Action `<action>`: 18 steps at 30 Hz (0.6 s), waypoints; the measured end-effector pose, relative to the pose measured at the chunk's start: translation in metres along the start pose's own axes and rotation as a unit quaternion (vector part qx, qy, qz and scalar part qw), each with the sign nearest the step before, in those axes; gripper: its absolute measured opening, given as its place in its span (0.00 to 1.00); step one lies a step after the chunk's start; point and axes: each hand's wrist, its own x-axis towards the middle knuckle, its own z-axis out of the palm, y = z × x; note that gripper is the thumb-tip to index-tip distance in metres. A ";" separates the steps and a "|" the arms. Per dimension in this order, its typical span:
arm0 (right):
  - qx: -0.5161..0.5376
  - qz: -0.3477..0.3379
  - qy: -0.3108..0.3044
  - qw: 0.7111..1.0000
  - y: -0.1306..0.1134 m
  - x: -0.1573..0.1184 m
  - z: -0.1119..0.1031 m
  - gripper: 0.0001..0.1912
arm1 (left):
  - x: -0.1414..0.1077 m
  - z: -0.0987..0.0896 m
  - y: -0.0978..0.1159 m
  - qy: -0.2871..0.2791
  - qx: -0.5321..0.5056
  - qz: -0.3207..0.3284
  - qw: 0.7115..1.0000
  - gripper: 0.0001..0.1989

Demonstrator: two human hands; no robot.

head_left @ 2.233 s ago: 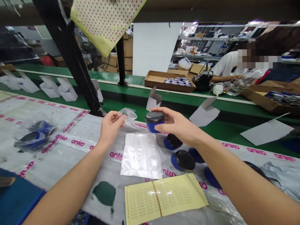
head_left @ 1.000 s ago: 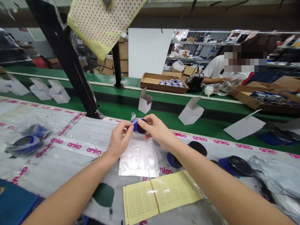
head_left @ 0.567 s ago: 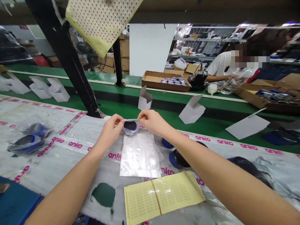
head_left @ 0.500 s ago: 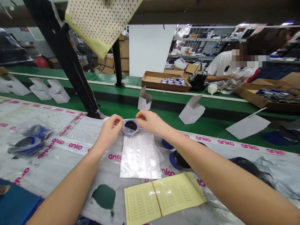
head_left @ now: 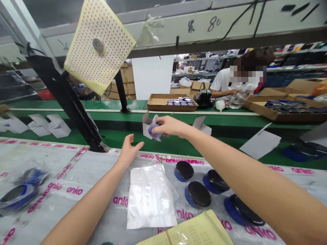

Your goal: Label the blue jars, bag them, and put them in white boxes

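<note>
Right hand (head_left: 170,126) has its grip pinched round the bagged blue piece (head_left: 153,129) at the white box's (head_left: 146,126) 3 o'clock side, left hand (head_left: 129,149) released, so imo tuck that floppy plastic (head_left: 155,119) in.

Your yellow hanging sheet (head_left: 112,37) with red dots, green conveyor (head_left: 122,136), blue jars (head_left: 198,194) with black lids, pink "anko" lettering on grey worktop (head_left: 102,200).
</note>
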 end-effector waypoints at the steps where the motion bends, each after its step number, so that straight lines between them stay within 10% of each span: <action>1: -0.002 0.005 0.036 0.999 0.007 0.007 -0.009 0.13 | 0.013 0.016 -0.003 -0.011 0.004 -0.004 1.000 0.39; 8: -0.063 -0.053 0.200 0.976 0.029 0.042 0.000 0.24 | 0.073 0.076 -0.011 -0.113 -0.033 -0.018 0.993 0.42; 18: -0.263 -0.172 0.050 0.948 0.048 0.042 0.024 0.14 | 0.077 0.053 -0.005 -0.235 -0.070 -0.042 0.969 0.31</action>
